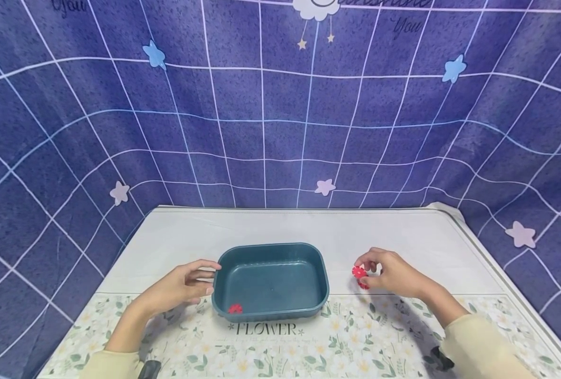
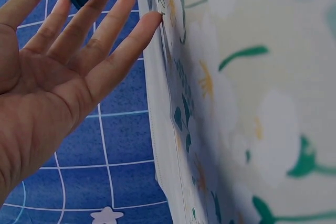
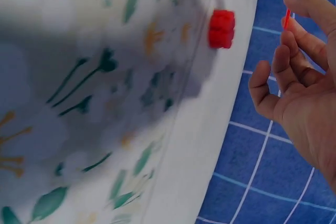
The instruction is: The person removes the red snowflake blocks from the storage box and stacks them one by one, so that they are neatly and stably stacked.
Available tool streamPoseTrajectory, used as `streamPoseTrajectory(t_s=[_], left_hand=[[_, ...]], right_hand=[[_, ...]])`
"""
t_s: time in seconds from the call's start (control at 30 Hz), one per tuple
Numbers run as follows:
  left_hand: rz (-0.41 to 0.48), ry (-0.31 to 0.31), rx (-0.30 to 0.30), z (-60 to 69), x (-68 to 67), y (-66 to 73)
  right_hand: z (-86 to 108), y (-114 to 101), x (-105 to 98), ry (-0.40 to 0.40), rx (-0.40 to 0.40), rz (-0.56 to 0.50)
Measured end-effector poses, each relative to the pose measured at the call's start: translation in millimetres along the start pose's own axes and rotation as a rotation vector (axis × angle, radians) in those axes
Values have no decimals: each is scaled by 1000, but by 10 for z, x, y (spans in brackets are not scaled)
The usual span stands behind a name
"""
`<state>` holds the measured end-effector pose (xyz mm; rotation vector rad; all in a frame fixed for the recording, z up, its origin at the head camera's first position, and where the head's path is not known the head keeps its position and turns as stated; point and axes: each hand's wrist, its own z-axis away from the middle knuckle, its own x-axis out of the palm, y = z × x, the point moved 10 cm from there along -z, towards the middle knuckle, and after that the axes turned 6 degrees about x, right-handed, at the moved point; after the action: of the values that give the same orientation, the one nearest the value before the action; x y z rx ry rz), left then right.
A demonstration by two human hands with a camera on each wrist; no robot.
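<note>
A dark teal rectangular plastic tub [image 1: 271, 281] sits in the middle of the table, with one red notched disc [image 1: 235, 308] in its near left corner. My left hand [image 1: 185, 284] is beside the tub's left wall, fingers extended and the fingertips at the rim; whether they touch it I cannot tell. To the right of the tub, my right hand [image 1: 389, 272] pinches a thin red snowflake disc [image 1: 358, 271] between thumb and finger, seen edge-on [image 3: 286, 19] in the right wrist view. Just below it, a short stack of red discs [image 3: 222, 29] rests on the table.
The table has a white back strip [image 1: 384, 226] and a flower-printed cover [image 1: 280, 352] marked "FLOWER" at the front. A blue gridded curtain [image 1: 280, 137] with stars hangs behind and along both sides.
</note>
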<state>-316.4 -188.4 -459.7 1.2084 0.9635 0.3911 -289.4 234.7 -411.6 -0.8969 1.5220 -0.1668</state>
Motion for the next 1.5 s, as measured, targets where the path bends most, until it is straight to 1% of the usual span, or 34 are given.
streamPoseTrajectory(t_s=[0.1,0.27,0.4,0.47,0.7,0.87,1.03,1.23,1.5], left_hand=[[1,2,-3,2,0,-7],[7,11,-19,10,10,-40],[11,15,-31,7,18,-55],[9,18,-34,7,17,-52],[-20,12,3,17,-1,10],[-20,13,11,20,1,25],[-24,15,9,20,-1,25],[-25,14,7,16,-1,18],[-21,13,3,11,2,10]], right_hand=[[38,114,23,-2,43,5],[88,340,101,-32,157,14],[117,439,131,-33,192,23],[124,464,135,-27,195,26],[128,497,146,-15,187,33],[113,508,158,-13,184,41],[105,515,177,-20,186,43],[109,543,193,-40,209,28],[107,532,214,-57,193,17]])
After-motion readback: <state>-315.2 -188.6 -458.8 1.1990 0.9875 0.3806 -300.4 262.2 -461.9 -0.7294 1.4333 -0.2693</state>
